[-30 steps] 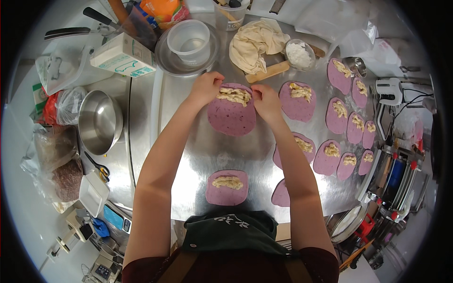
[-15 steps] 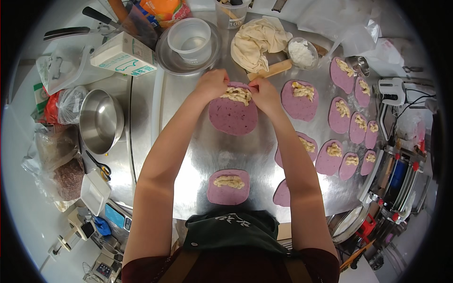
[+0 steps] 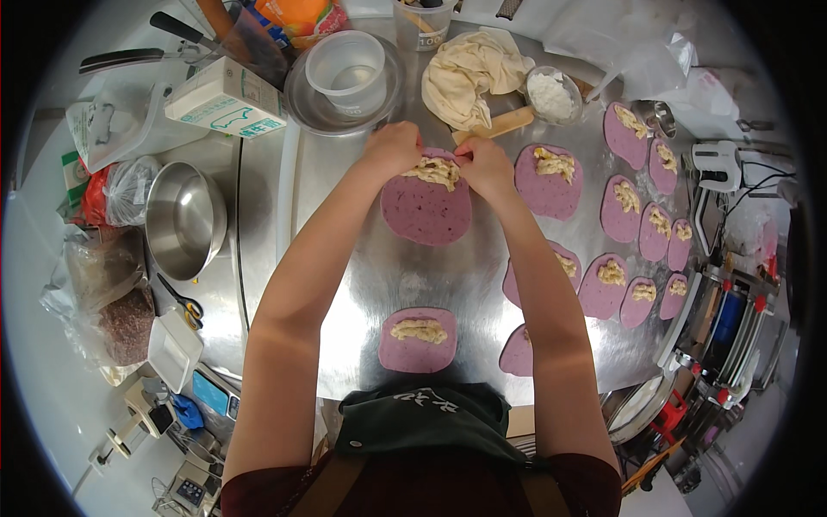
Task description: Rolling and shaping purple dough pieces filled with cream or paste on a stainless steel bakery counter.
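Observation:
A flat oval of speckled purple dough (image 3: 426, 214) lies on the steel table (image 3: 370, 284) in front of me. Across its far end runs a strip of pale, lumpy filling (image 3: 436, 172). My left hand (image 3: 394, 148) pinches the dough's far edge at the left of the filling. At the right of it, my right hand (image 3: 484, 165) is closed on the same edge. Fingertips of both hands partly hide that edge. Nearer to me rests another filled dough piece (image 3: 418, 339), untouched.
Several filled dough pieces (image 3: 549, 183) spread over the table's right side. Beyond my hands stand a clear tub in a metal pan (image 3: 297, 112), a crumpled cloth (image 3: 469, 73), a wooden stick (image 3: 495, 126) and a bowl of white powder (image 3: 551, 96). A steel bowl (image 3: 185, 221) and scissors (image 3: 183, 302) sit left.
Both hands stay at the dough's far edge, with only a very slight shift of the fingers. The dough and filling look nearly the same.

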